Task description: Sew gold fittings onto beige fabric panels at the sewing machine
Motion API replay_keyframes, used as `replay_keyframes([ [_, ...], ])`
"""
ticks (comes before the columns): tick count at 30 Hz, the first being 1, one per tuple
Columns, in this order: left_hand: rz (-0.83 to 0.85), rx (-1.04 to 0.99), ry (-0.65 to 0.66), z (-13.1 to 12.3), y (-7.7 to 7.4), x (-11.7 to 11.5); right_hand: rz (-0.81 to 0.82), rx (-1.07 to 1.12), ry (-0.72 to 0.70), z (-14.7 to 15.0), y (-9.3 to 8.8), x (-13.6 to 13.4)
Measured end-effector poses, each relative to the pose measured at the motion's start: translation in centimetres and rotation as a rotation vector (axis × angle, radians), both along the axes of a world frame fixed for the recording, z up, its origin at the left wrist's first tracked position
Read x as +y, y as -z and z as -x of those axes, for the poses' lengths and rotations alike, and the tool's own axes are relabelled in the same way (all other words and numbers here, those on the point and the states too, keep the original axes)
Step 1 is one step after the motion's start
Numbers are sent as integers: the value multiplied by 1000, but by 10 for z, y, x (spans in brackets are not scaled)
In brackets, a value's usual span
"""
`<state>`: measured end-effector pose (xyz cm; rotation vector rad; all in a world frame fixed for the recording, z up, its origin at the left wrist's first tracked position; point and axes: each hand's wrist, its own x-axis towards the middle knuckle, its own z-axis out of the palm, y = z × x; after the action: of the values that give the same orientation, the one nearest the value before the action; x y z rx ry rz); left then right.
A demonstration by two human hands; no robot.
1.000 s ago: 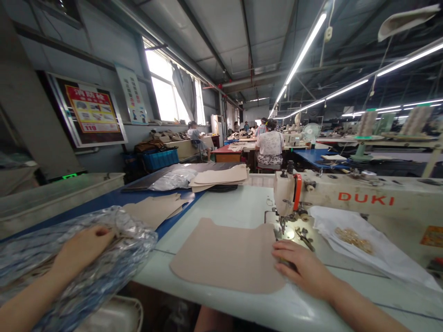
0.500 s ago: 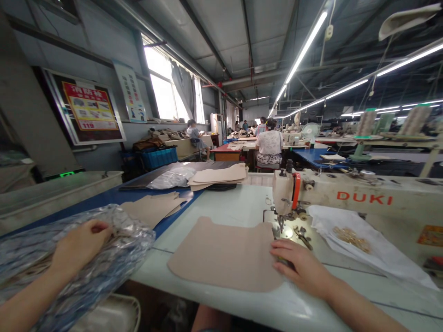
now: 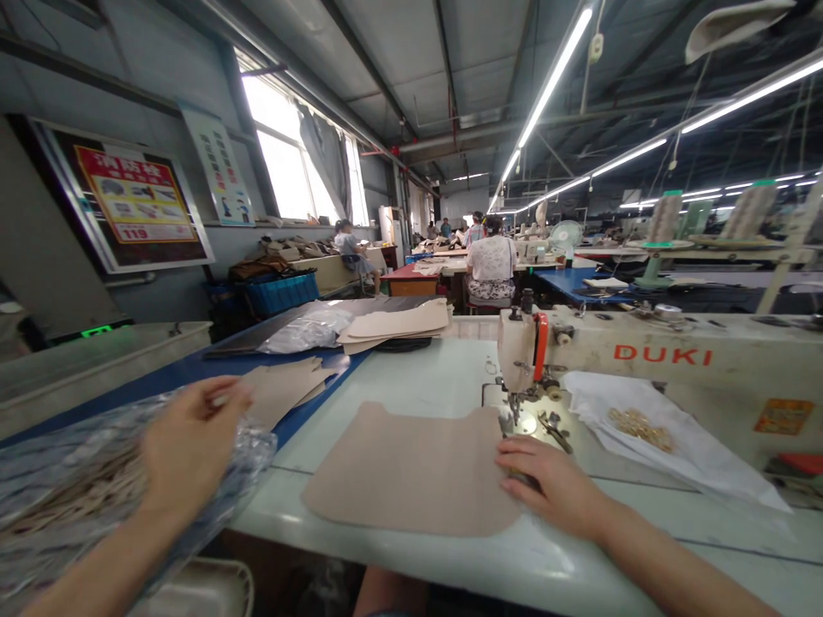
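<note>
A flat beige panel (image 3: pixel 411 471) with rounded corners and a notched far edge lies on the pale green table. At its right edge rests my right hand (image 3: pixel 553 484), fingers curled over a small dark object that shows only in part beneath them. My left hand (image 3: pixel 193 437) is raised over the near end of a clear plastic bag (image 3: pixel 250 463), its fingertips pinched together; what they hold, if anything, is hidden. Thin beige strips (image 3: pixel 96 488) lie inside the bag. Just beyond my right hand stands the needle head of a sewing machine (image 3: pixel 518 360).
Gold-coloured small metal parts (image 3: pixel 639 428) sit on a white cloth (image 3: pixel 707 467) at the machine's base. Beige panels are stacked (image 3: pixel 399 321) at the back, with more panels (image 3: pixel 283 386) on the blue surface. A white bin (image 3: pixel 212 591) stands below the table edge. Several people sit farther off.
My left hand has lifted out of the plastic bag and moved to the right, uncovering more of the strips. My right hand stays at the panel's edge. The view has shifted slightly.
</note>
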<state>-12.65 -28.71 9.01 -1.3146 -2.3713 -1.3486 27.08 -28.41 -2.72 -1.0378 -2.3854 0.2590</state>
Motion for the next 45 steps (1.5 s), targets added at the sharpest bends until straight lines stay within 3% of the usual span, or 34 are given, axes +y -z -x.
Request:
replay_keyframes([
  [2,59,-65,303,-40,11,8,-2,6,9,0,0,0],
  [6,218,-339,867,-125,50,33,-12,59,59,-2,-1,2],
  [8,320,-513,1058,-163,68,46,-48,123,111,-3,1,4],
  [11,472,-743,1210,-206,84,61,-112,200,181,-6,4,9],
  [16,649,-949,1325,-234,93,77,-132,252,198,-10,10,20],
  [24,693,-1129,1420,-225,103,85,-68,323,221,-13,9,27],
  [32,718,-1061,1428,-224,95,83,-90,343,229,-12,6,27],
  [40,698,-836,1437,-224,112,100,-174,255,260,-11,10,27],
  [45,638,-754,1435,-224,109,100,-207,111,228,-15,6,20],
])
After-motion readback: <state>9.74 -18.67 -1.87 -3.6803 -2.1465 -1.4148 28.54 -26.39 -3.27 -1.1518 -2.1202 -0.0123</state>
